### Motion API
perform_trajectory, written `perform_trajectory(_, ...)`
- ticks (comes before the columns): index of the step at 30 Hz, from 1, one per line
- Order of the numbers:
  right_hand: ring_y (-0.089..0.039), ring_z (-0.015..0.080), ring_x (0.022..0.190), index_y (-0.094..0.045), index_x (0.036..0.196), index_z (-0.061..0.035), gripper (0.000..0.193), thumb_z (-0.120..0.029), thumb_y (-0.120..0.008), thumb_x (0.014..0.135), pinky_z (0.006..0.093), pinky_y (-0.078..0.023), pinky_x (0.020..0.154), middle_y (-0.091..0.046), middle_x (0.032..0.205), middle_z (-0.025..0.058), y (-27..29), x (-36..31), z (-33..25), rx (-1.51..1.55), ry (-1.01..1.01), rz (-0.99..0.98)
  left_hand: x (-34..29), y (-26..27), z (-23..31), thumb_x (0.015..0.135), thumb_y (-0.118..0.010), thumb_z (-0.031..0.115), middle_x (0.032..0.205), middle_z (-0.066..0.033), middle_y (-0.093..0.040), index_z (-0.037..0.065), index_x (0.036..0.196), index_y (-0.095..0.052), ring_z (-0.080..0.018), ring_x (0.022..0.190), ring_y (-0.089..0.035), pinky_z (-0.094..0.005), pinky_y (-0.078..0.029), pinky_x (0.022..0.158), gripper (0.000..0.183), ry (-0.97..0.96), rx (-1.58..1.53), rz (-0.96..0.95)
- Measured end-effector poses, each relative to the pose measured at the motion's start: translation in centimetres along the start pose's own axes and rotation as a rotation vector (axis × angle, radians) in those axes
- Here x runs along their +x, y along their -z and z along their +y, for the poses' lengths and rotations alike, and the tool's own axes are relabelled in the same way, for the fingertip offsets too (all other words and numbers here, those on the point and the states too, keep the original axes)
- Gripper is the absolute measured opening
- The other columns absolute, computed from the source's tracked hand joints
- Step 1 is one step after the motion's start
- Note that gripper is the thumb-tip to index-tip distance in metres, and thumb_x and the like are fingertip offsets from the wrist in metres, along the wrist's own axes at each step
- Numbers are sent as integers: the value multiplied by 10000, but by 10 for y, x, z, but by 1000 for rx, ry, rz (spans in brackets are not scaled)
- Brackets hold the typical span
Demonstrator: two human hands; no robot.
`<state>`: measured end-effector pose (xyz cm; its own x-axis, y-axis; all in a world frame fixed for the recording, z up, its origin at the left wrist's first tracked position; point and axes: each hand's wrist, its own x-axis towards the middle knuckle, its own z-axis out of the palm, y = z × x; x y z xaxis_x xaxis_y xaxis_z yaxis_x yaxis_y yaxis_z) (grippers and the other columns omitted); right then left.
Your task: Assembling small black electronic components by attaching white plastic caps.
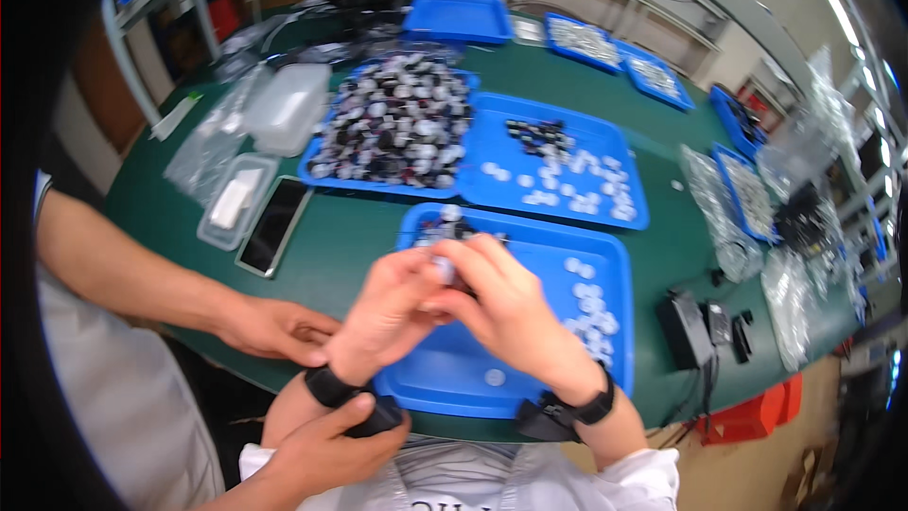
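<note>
My left hand [380,314] and my right hand [506,298] meet above the near blue tray [445,374]. Their fingers are pinched together around a small round white part [443,270], whose exact kind I cannot make out. Behind my fingers, a little heap of dark and white parts [448,225] lies in the tray's far left corner, partly hidden. Loose white discs [594,308] are scattered along its right side, and a single disc [495,378] lies near the front. Each wrist wears a black strap with a dark box.
Another person's hand [345,449] grasps the box at my left wrist; their other hand [279,331] is beside my forearm. Beyond are a heaped blue tray [312,168], a second parts tray [487,185], a phone [274,227] and, to the right, a black adapter [683,329].
</note>
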<state>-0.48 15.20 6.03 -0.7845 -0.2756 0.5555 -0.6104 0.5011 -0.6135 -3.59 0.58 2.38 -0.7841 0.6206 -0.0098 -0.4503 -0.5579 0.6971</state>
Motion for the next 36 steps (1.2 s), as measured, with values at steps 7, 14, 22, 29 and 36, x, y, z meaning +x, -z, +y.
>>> perform_trajectory(7,-509,52,573,-534,1074,6,227,-143,-534,903,178,-389,482,-575,860,56,19,16,12,1007,-442,34,-2,0,0,893,-515,409,726,-28,-490,51,791,-505,-109,651,-447,-270,-386,613,372,-32,-64,-36)
perform_trajectory(14,-371,62,500,-505,1040,-50,231,-234,-502,901,182,-213,387,-521,850,25,47,15,54,1460,-530,293,0,-8,5,811,-630,129,821,-40,-552,27,835,-525,-104,760,-523,-221,-411,662,149,-284,617,90)
perform_trajectory(22,-510,122,502,-553,698,-58,79,-120,-591,730,265,-370,415,-506,596,30,-5,57,55,-853,111,286,-8,-12,15,768,-637,-11,1049,-72,-526,9,956,-601,-97,837,-507,-217,-449,713,192,-375,783,-199)
perform_trajectory(29,-434,116,533,-496,595,-107,90,-151,-555,647,261,-285,460,-413,572,-7,-60,63,55,-1558,380,-146,-15,-18,30,703,-689,16,914,-67,-572,37,897,-641,-167,797,-518,-249,-425,645,201,-754,1200,-114)
perform_trajectory(36,-385,201,586,-411,781,-26,111,-115,-478,784,343,-327,520,-377,683,55,-81,37,7,-2046,511,-367,-99,-17,17,787,-624,192,949,-104,-592,16,1121,-495,-228,860,-554,-305,-453,729,399,-836,2463,-573)
